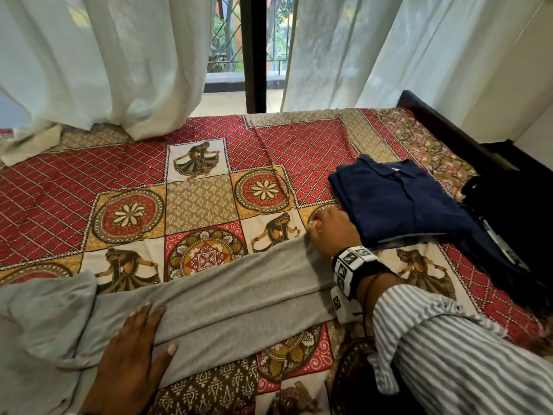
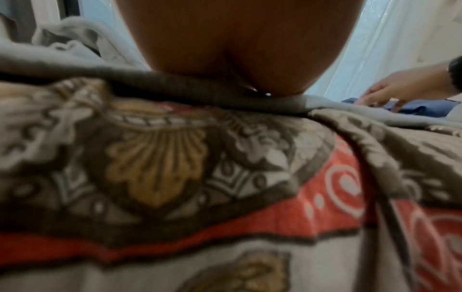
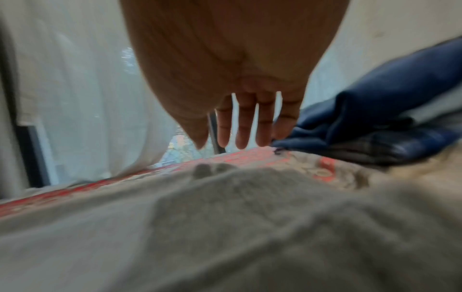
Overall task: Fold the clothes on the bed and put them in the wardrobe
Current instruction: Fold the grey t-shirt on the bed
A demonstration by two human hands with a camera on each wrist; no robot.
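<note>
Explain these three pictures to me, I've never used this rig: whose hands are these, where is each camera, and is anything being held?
No robot here: a person folds clothes with bare hands. The big picture comes from a camera on their head, looking down at a bed with a patterned bedsheet. The other two come from cameras strapped to each wrist, looking along the hand, so they are close and blurry.

A long grey garment lies across the sheet. The left hand presses flat on it. The right hand, fingers straight and spread, is at the garment's far end; neither hand grips anything. Beside the right hand lies a folded navy shirt, with darker clothes next to it. White curtains hang behind the bed.
</note>
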